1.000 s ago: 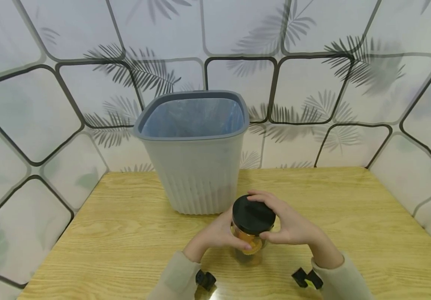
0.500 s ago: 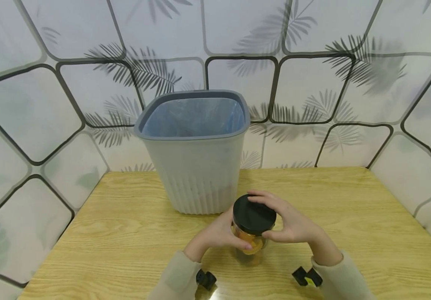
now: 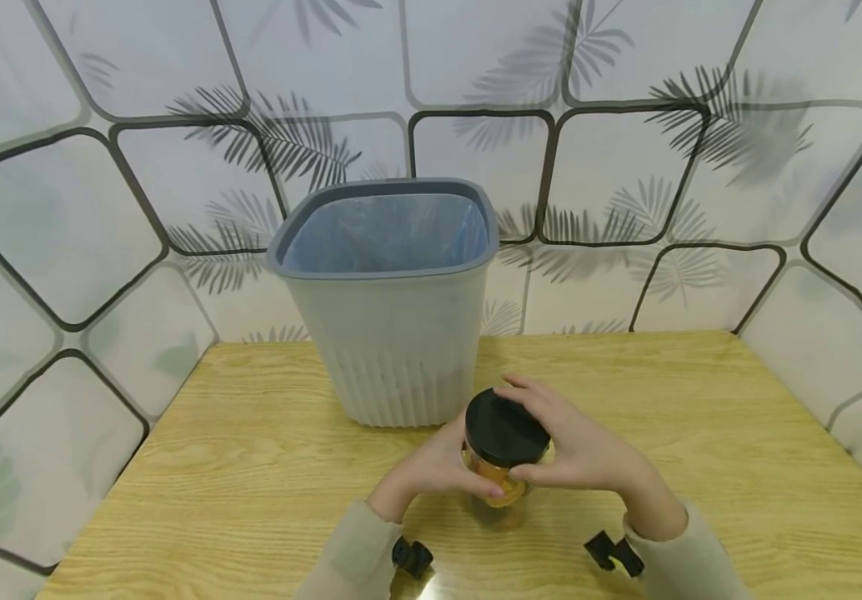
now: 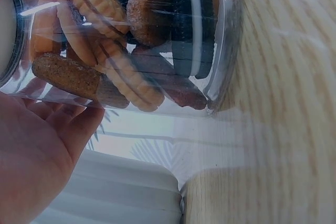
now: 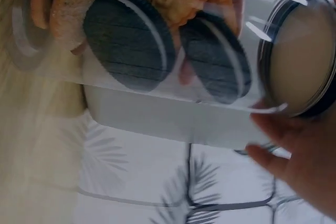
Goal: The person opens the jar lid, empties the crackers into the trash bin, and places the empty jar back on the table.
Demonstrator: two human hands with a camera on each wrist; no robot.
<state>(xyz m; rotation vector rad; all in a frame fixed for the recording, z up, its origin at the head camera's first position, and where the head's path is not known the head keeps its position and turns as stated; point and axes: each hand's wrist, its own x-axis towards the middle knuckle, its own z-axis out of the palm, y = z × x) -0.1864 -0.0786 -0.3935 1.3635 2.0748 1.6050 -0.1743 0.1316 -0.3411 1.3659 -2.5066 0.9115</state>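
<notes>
Your left grip (image 3: pixel 434 468) is clamped round the jar (image 4: pixel 142 45) on the bench (image 3: pixel 213 500) near the bin (image 3: pixel 393 317), your right grip (image 3: pixel 588 454) round its lid (image 3: pixel 504 429); you should brace the jar and turn evenly.

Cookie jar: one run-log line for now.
left hand: grips jar; right hand: grips black lid; jar: upright, lid on, cookies inside; bin: behind jar, to its left

Leaf-printed walls (image 3: pixel 626 183) border a table (image 3: pixel 221 467), apparently wooden.
</notes>
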